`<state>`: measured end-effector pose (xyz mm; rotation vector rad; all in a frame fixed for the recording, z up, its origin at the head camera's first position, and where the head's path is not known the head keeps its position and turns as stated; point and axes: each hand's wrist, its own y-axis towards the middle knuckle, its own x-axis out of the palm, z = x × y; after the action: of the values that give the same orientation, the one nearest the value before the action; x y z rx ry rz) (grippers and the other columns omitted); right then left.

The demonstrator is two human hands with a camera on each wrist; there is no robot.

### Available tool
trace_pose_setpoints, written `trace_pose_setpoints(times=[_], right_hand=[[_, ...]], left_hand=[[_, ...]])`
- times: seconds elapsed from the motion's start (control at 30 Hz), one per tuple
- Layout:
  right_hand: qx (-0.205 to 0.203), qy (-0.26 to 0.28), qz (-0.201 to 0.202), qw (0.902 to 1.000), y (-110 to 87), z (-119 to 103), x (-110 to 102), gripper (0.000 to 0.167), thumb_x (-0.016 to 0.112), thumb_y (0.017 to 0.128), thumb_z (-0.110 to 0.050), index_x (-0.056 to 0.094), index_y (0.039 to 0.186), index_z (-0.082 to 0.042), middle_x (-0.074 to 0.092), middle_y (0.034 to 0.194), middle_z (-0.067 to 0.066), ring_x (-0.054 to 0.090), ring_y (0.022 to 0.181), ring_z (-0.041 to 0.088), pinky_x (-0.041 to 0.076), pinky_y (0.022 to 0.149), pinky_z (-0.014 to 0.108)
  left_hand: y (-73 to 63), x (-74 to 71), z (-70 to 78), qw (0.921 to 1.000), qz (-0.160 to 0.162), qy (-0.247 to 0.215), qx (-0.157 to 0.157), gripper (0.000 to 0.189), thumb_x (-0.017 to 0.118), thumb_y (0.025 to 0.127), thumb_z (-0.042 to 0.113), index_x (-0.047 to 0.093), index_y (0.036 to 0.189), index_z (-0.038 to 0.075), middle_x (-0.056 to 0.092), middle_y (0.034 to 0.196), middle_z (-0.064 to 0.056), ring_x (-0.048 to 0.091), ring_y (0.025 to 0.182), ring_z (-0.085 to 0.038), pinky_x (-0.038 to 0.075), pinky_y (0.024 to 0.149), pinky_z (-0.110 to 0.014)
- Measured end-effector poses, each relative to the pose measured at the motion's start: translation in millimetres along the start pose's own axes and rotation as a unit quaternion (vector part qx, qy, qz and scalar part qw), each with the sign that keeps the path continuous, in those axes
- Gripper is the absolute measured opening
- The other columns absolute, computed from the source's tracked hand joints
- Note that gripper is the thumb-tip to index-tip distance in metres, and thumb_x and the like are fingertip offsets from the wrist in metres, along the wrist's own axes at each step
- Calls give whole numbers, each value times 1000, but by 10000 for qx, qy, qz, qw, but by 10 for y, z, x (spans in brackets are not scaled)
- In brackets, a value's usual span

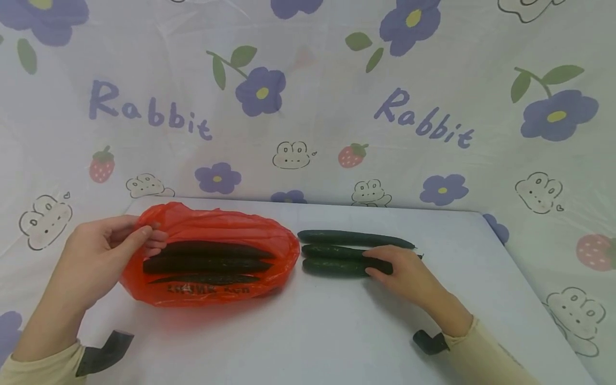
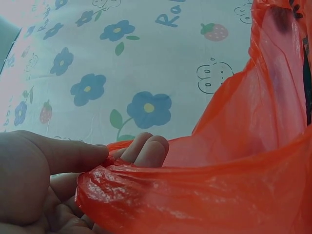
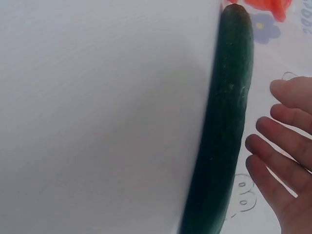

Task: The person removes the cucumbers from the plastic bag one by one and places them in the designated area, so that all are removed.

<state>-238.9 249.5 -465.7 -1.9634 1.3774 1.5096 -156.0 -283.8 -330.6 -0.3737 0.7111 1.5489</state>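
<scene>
My left hand pinches the rim of a red plastic bag between thumb and fingers, holding its left end up. In the left wrist view the thin film bunches at the fingertips. Long dark cucumbers lie side by side within the bag. To its right, three more lie on the white table: a back cucumber, a middle cucumber and a front cucumber. My right hand is over the right part of the nearer two, its fingers straight and spread beside a cucumber in the right wrist view.
The white tabletop stretches in front of the bag and cucumbers. Behind it hangs a printed cloth with flowers, rabbits and strawberries. A dark strap end sticks out from the left wrist, another strap piece from the right.
</scene>
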Motion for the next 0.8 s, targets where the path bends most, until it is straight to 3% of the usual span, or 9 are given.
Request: trace_pose_setpoints(times=[0.27, 0.8], right_hand=[[-418, 164, 458, 9979, 153, -125, -39, 40, 89, 93, -19, 78, 129, -6, 76, 128, 6, 70, 125, 29, 55, 106, 53], [-731, 572, 120, 9956, 634, -553, 85, 40, 85, 97, -21, 76, 135, -13, 75, 132, 1, 68, 129, 23, 53, 110, 47]], left_hand=[[21, 17, 21, 10000, -32, 30, -22, 30, 64, 112, 17, 74, 129, -5, 81, 108, -13, 76, 89, -2, 51, 83, -5], [35, 38, 45, 9999, -95, -60, -125, 31, 64, 112, 18, 72, 131, -5, 80, 110, -14, 77, 90, -2, 52, 83, -7]])
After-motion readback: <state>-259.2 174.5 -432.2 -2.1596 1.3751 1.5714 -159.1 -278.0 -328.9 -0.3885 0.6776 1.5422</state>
